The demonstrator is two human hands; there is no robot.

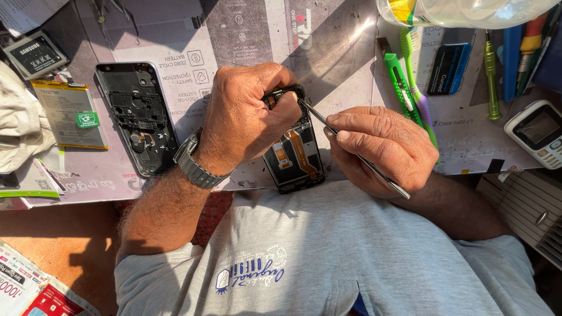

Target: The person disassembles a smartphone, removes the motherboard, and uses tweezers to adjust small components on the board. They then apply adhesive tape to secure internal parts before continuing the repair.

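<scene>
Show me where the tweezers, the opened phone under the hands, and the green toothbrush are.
tweezers (pixel 319 118), head view, on the bare metal shaft between the two hands.
opened phone (pixel 295 158), head view, on its orange flex cable.
green toothbrush (pixel 408 67), head view, on the green handle.

Phone (pixel 295 157) showing black, with an orange ribbon strip running down its open inside. Back frame (pixel 137 117) showing black, flecked with pale specks. Battery (pixel 67 114) showing dull yellow with a green sticker. Tweezers (pixel 357 153) gleaming silver. Toothbrush (pixel 417 93) running green into purple. Cutter (pixel 397 79) glowing bright green. Screwdriver (pixel 492 76) showing lime green. Small phone (pixel 538 133) showing white with a dark screen. Watch (pixel 196 162) showing grey metal. Shirt (pixel 351 257) showing pale grey with blue lettering.
</scene>
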